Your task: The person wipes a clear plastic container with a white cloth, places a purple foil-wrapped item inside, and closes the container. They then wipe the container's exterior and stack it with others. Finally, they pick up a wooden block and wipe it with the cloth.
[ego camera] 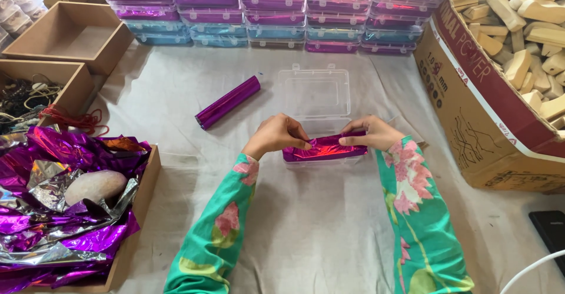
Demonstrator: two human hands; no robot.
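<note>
A clear plastic box (321,160) lies on the cloth-covered table with its lid (313,92) flung open toward the back. Shiny magenta foil (325,147) fills the box's base. My left hand (275,135) pinches the foil's left end, and my right hand (371,131) pinches its right end. Both arms wear green sleeves with pink flowers. A rolled tube of purple foil (227,102) rests on the cloth to the left of the lid, apart from both hands.
Stacked clear boxes with coloured foil (276,14) line the back. A large cardboard carton of pale wooden blocks (529,29) stands at right. At left, a tray holds crumpled purple and silver foil (53,211) and a stone (94,186), behind it cardboard boxes (70,32). A dark device (550,229) lies bottom right.
</note>
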